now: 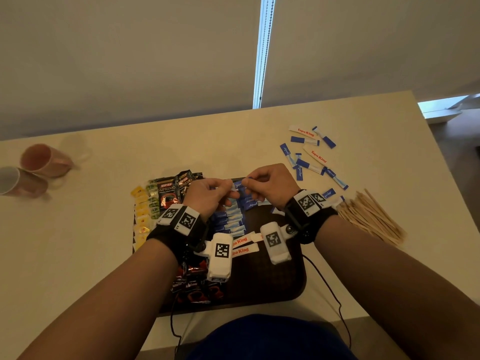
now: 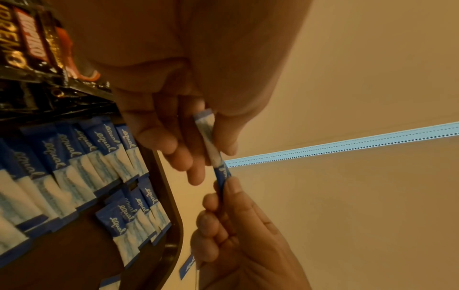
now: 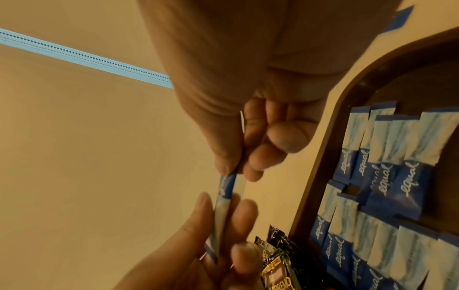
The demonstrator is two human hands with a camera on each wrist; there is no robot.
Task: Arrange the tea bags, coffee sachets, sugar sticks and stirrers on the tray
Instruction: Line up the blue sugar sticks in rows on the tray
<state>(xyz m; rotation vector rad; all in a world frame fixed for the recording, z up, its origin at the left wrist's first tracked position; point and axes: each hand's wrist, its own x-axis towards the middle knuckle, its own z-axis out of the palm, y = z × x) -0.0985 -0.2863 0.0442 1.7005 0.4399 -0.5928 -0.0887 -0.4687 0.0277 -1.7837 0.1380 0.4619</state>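
Observation:
Both hands hold one blue-and-white sugar stick (image 1: 237, 185) above the far edge of the dark tray (image 1: 298, 281). My left hand (image 1: 230, 190) pinches its white end (image 2: 211, 129). My right hand (image 1: 248, 183) pinches its blue end (image 3: 227, 184). Rows of matching sugar sticks (image 1: 231, 222) lie on the tray below. Black coffee sachets (image 1: 168, 193) fill the tray's left part, with yellow and green tea bags (image 1: 141, 211) at its left edge. Wooden stirrers (image 1: 371, 216) lie heaped on the table to the right.
Several loose sugar sticks (image 1: 311, 159) and white Tapa King sachets (image 1: 318, 155) lie scattered on the table at the back right. Two more Tapa King sachets (image 1: 241, 245) lie on the tray. Two pink mugs (image 1: 44, 161) lie at the far left. A black cable (image 1: 330, 289) runs off the near edge.

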